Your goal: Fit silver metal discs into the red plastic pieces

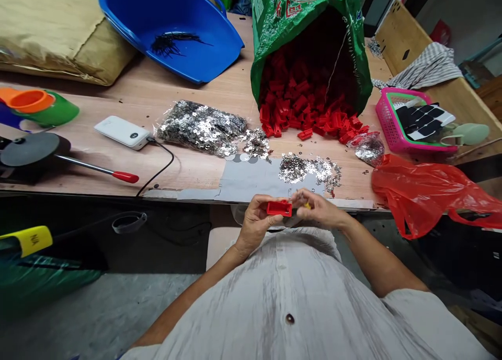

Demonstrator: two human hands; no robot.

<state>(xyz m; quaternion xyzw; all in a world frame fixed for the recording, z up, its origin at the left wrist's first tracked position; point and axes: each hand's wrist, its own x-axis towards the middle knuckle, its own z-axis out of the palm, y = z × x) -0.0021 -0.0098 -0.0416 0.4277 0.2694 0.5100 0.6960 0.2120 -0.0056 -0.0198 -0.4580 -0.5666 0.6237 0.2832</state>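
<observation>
Between the thumb and fingers of my left hand is a small red plastic housing, its open side facing up toward me. My right hand is just right of the housing, fingers pinched together, with a bit of yellow showing at them; what they hold is too small to make out. Both hands are in front of the table's near edge, above my lap. Just beyond them, a pile of small shiny metal pieces lies on a grey sheet.
A green sack spills red housings onto the table. Left of it lie a bag of metal pieces, a blue scoop, a white power bank and a red-tipped lever. A pink basket and red plastic bag are at right.
</observation>
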